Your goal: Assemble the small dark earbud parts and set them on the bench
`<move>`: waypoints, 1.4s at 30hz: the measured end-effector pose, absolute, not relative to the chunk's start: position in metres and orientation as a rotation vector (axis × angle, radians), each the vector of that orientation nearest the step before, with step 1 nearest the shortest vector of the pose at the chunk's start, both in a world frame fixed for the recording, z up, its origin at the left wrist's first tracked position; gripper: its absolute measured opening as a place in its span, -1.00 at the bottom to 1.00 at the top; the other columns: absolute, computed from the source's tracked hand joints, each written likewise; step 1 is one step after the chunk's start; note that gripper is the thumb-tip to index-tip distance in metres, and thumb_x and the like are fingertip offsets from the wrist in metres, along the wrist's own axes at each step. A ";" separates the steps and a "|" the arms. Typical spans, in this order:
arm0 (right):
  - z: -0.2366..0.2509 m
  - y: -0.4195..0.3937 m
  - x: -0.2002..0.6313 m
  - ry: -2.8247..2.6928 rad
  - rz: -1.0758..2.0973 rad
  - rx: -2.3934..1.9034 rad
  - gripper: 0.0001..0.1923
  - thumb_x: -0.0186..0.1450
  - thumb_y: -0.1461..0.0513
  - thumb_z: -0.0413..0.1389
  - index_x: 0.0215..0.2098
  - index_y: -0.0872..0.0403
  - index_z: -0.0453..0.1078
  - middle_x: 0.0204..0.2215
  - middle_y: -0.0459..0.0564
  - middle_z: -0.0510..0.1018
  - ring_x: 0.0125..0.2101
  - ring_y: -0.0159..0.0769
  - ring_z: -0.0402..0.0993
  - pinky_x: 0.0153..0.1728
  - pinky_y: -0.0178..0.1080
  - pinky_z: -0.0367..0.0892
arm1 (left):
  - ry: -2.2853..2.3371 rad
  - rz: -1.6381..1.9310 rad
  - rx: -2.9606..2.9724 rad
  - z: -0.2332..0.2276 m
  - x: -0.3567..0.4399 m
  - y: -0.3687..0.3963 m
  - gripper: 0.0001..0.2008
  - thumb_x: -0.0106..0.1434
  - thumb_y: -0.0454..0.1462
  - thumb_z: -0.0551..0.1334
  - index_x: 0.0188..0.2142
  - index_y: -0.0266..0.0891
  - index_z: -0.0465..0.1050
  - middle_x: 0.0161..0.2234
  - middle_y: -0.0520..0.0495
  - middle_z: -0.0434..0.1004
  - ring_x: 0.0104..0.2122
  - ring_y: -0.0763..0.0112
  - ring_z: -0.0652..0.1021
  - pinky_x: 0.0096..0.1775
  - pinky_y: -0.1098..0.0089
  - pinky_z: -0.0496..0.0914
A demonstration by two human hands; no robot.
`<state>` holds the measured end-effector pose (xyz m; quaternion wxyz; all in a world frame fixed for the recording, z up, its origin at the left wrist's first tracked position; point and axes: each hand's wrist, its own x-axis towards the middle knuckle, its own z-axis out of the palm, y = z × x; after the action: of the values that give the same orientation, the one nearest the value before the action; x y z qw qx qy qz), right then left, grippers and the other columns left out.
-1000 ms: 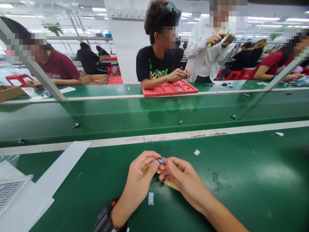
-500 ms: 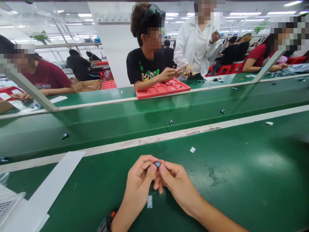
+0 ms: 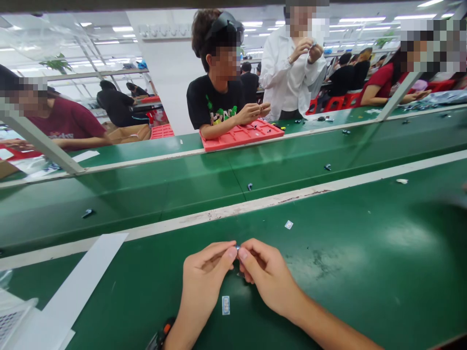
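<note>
While nearly hidden, part [image 3: 237, 248] orientation unclear.

A green bench [image 3: 365, 253] fills the lower frame. On it lie a small sticker [image 3: 225, 305] at bottom centre, a white scrap [image 3: 288, 224] just above centre, another scrap [image 3: 402, 181] at the right, and a white sheet [image 3: 78, 282] at lower left. Behind it, a green belt [image 3: 182, 180] carries small dark parts [image 3: 250, 186]. On the far bench [image 3: 175, 142] sits a red tray [image 3: 241, 136].

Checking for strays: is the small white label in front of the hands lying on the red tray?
No, the small white label lies on the green table, near the left hand.
</note>
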<state>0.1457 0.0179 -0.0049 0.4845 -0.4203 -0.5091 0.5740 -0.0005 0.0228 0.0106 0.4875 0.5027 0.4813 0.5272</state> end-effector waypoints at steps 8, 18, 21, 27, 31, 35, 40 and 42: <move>-0.001 0.025 0.153 -1.275 1.565 -1.007 -0.47 0.25 -0.20 0.12 -0.47 0.08 0.29 -0.62 -0.16 0.39 -0.67 -0.49 0.22 -0.62 -0.38 0.15 | 1.108 1.275 1.287 0.013 -0.002 0.024 -0.84 0.08 -0.38 0.40 -0.34 -0.15 0.73 -0.22 -0.09 0.74 -0.17 0.26 0.69 -0.11 0.47 0.58; -0.001 0.019 0.159 -1.425 1.502 -1.001 -0.54 0.41 -0.11 0.00 -0.44 0.05 0.27 -0.60 -0.17 0.35 -0.59 -0.43 0.23 -0.55 -0.35 0.17 | 1.104 1.252 1.415 0.009 -0.003 0.024 -0.83 0.14 -0.38 0.38 -0.29 -0.12 0.73 -0.25 -0.07 0.73 -0.26 0.29 0.69 -0.20 0.46 0.60; -0.003 0.019 0.161 -1.471 1.503 -1.019 -0.55 0.45 -0.08 -0.05 -0.41 0.06 0.29 -0.55 -0.15 0.37 -0.56 -0.42 0.25 -0.51 -0.34 0.19 | 1.124 1.272 1.518 0.007 -0.004 0.022 -0.80 0.17 -0.40 0.35 -0.27 -0.11 0.72 -0.30 -0.06 0.72 -0.29 0.31 0.67 -0.21 0.46 0.58; -0.001 0.017 0.164 -1.552 1.458 -1.069 -0.53 0.48 -0.04 -0.12 -0.46 0.05 0.27 -0.58 -0.15 0.35 -0.58 -0.41 0.25 -0.53 -0.34 0.18 | 1.066 1.305 1.386 0.005 0.001 0.021 -0.80 0.16 -0.43 0.34 -0.30 -0.13 0.71 -0.32 -0.02 0.68 -0.41 0.41 0.65 -0.32 0.54 0.57; 0.003 0.017 0.164 -1.594 1.377 -1.084 -0.55 0.48 -0.02 -0.11 -0.47 0.05 0.24 -0.58 -0.16 0.31 -0.57 -0.41 0.23 -0.54 -0.34 0.17 | 1.076 1.308 1.368 0.007 0.003 0.019 -0.80 0.15 -0.43 0.36 -0.32 -0.11 0.71 -0.31 -0.01 0.69 -0.38 0.41 0.67 -0.30 0.56 0.57; 0.007 0.015 0.165 -1.610 1.345 -1.073 -0.58 0.48 0.02 -0.10 -0.47 0.04 0.21 -0.56 -0.16 0.31 -0.56 -0.41 0.22 -0.55 -0.34 0.15 | 1.140 1.305 1.469 0.008 0.001 0.017 -0.83 0.16 -0.38 0.38 -0.29 -0.09 0.72 -0.26 -0.06 0.72 -0.28 0.29 0.68 -0.21 0.46 0.59; 0.011 0.012 0.167 -1.749 1.147 -1.037 -0.60 0.48 0.10 -0.12 -0.51 0.02 0.14 -0.60 -0.18 0.24 -0.56 -0.40 0.18 -0.52 -0.31 0.11 | 1.124 1.308 1.603 0.011 0.000 0.016 -0.78 0.20 -0.36 0.38 -0.24 0.02 0.72 -0.27 -0.01 0.74 -0.28 0.29 0.69 -0.23 0.46 0.60; 0.012 0.011 0.167 -1.802 1.028 -1.025 -0.62 0.47 0.14 -0.11 -0.52 0.02 0.10 -0.60 -0.19 0.22 -0.56 -0.40 0.16 -0.50 -0.30 0.10 | 1.079 1.321 1.627 0.015 0.000 0.016 -0.74 0.20 -0.39 0.38 -0.24 0.06 0.71 -0.29 0.02 0.74 -0.31 0.33 0.69 -0.28 0.50 0.59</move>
<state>0.1670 0.0108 0.0124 0.4020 -0.4054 -0.7132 0.4068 0.0003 0.0165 0.0145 0.3822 0.6377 0.4230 0.5180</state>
